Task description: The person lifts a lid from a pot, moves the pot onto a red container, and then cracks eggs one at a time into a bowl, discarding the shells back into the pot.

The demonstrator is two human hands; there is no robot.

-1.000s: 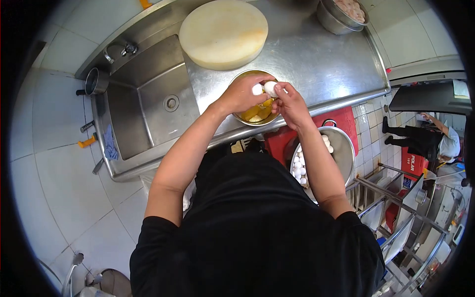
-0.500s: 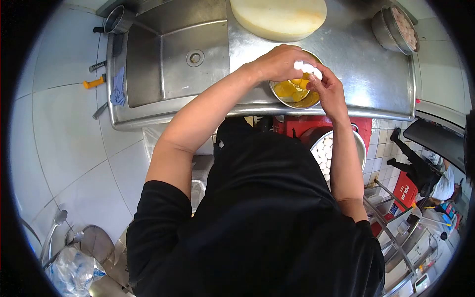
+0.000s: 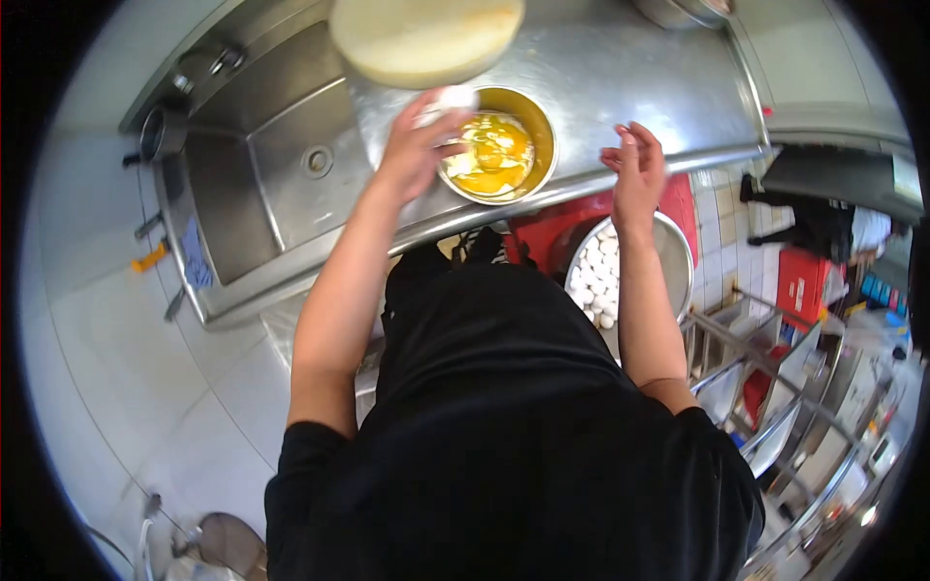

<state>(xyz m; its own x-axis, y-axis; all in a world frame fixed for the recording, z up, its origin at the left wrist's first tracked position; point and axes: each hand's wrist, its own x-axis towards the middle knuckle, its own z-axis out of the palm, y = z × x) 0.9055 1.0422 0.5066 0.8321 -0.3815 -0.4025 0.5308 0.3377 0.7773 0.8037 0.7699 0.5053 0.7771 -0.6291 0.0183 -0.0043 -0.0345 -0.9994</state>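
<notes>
My left hand (image 3: 411,147) holds white eggshell (image 3: 457,98) at the left rim of a round metal bowl (image 3: 544,126). Inside the bowl lie several raw eggs (image 3: 496,150) with yellow yolks and clear whites. My right hand (image 3: 637,172) is off to the right of the bowl, over the counter's front edge, with fingers loosely bent, apart and holding nothing I can see. Beneath my right forearm stands a large metal pot (image 3: 680,254) with many whole white eggs (image 3: 597,276) in it.
A thick round cutting board (image 3: 426,34) lies behind the bowl on the steel counter (image 3: 620,77). At left is a sink (image 3: 228,184) with a blue cloth (image 3: 197,257) on its edge. A metal container (image 3: 678,12) stands at the back right. Another person (image 3: 823,228) is far right.
My hands have parted: the left moved to the bowl's left side with the shell, the right drew back to the right, away from the bowl. My view has turned and shifted.
</notes>
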